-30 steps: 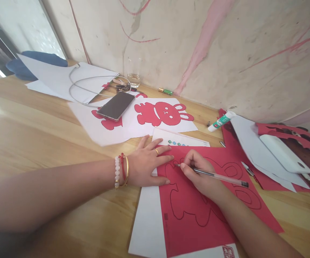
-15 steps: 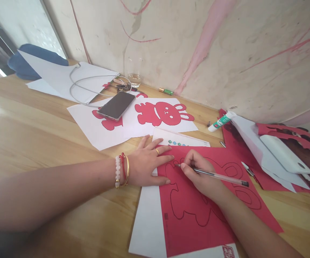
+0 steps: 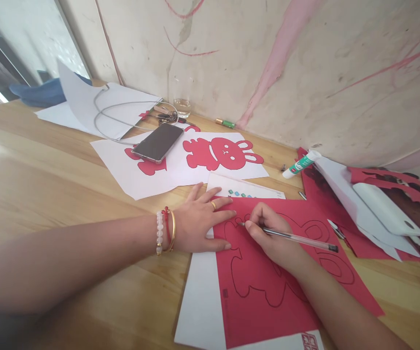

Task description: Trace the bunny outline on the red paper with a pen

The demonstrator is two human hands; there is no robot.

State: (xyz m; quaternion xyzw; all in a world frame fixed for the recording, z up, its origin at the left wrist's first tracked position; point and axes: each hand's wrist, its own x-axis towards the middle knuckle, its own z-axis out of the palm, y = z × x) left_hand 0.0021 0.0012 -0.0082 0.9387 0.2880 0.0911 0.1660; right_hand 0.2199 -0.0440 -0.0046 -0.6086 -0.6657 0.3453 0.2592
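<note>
Red paper (image 3: 264,311) under my view: left hand (image 3: 199,223) open, flat, pinning it steady; right hand (image 3: 271,238) gripping ballpoint pen (image 3: 299,239), tip on black outline (image 3: 234,243) at paper's 10 o'clock.

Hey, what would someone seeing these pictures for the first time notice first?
The large red paper sheet at the front of the wooden table stands out first, with a black animal outline on it. The right hand holds a ballpoint pen to that outline while the left hand lies flat on the sheet's edge. Beyond them, a red rabbit cut-out lies on white paper, below the pink streaks on the stained wall.
</note>
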